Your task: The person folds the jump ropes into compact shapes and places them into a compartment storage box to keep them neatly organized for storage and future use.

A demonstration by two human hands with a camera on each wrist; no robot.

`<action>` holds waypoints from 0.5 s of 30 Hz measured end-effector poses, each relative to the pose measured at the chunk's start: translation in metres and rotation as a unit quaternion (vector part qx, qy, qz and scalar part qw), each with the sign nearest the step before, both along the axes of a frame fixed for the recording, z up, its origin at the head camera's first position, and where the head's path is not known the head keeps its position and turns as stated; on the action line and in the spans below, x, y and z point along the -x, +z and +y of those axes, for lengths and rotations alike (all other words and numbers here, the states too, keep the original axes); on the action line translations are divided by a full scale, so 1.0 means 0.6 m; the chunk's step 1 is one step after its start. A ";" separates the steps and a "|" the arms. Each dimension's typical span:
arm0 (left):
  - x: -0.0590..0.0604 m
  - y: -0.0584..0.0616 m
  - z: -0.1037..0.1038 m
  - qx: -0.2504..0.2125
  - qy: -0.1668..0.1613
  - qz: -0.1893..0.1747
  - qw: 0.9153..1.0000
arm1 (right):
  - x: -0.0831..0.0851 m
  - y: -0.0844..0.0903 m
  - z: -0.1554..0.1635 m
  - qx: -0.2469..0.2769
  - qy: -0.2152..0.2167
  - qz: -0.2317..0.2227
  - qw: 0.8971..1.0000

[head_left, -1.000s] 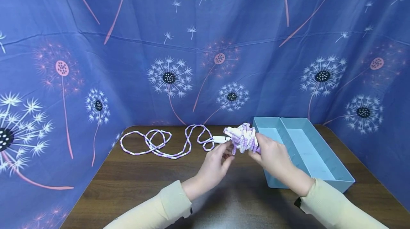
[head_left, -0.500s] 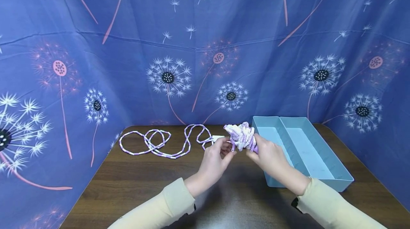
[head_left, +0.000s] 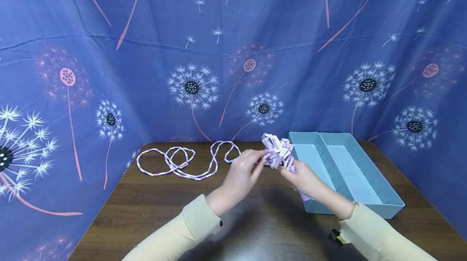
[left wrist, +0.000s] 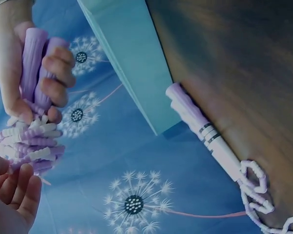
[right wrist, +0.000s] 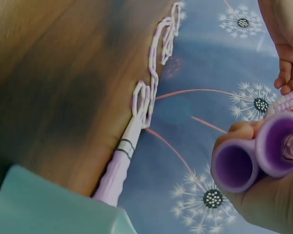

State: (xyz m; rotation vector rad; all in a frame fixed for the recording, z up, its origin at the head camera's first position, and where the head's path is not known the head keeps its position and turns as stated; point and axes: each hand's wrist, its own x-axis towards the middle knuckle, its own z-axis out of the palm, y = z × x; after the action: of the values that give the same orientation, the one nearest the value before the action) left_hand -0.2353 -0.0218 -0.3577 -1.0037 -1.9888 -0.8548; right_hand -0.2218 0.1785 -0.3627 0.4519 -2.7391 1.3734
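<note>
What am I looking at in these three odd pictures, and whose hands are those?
No machine here: a person works with bare hands and wears three cameras. The wide picture comes from the head, looking down at a wooden table backed by a blue dandelion-print cloth. The other two come from cameras on the wrists, so they look tilted and very close.

The right hand grips two purple handles of a beaded jump rope, with its purple and white rope wound into a bundle above them. The left hand touches that bundle with its fingertips.

On the table lies a second beaded jump rope, spread in loose loops; the wrist views show its purple and white handle beside the teal two-compartment tray, which holds nothing visible.
</note>
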 end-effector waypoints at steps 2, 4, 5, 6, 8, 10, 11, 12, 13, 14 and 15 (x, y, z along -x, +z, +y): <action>0.000 0.004 0.000 0.007 0.000 0.001 1.000 | -0.003 -0.001 0.000 0.036 0.026 -0.038 0.998; -0.001 0.007 -0.001 0.009 -0.002 -0.005 1.000 | -0.005 -0.003 -0.001 0.067 0.050 -0.064 0.994; -0.001 0.008 -0.002 0.008 -0.005 -0.010 1.000 | -0.006 -0.003 -0.002 0.083 0.057 -0.076 0.992; -0.001 0.009 -0.002 0.006 -0.008 -0.016 1.000 | -0.007 -0.005 -0.002 0.099 0.064 -0.088 0.989; -0.001 0.010 -0.003 0.001 -0.015 -0.028 0.999 | -0.009 -0.008 -0.003 0.126 0.076 -0.112 0.983; 0.001 0.011 -0.003 -0.007 -0.025 -0.039 0.999 | -0.010 -0.011 -0.005 0.143 0.078 -0.128 0.978; 0.002 0.012 -0.003 -0.011 -0.029 -0.041 0.999 | -0.011 -0.012 -0.005 0.150 0.080 -0.136 0.976; 0.003 0.012 -0.003 -0.015 -0.032 -0.041 0.999 | -0.012 -0.013 -0.005 0.157 0.083 -0.145 0.973; 0.004 0.013 -0.003 -0.018 -0.035 -0.042 0.998 | -0.013 -0.014 -0.006 0.166 0.086 -0.158 0.970; 0.006 0.014 -0.003 -0.021 -0.038 -0.044 0.998 | -0.013 -0.014 -0.006 0.177 0.089 -0.172 0.965; 0.007 0.014 -0.003 -0.023 -0.041 -0.046 0.998 | -0.014 -0.014 -0.006 0.186 0.093 -0.186 0.960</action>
State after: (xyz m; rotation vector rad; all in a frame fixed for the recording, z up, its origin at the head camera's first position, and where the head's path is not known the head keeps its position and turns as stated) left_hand -0.2396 -0.0233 -0.3490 -1.0430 -2.0072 -1.0030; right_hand -0.2133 0.1748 -0.3712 0.4745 -2.6511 2.1685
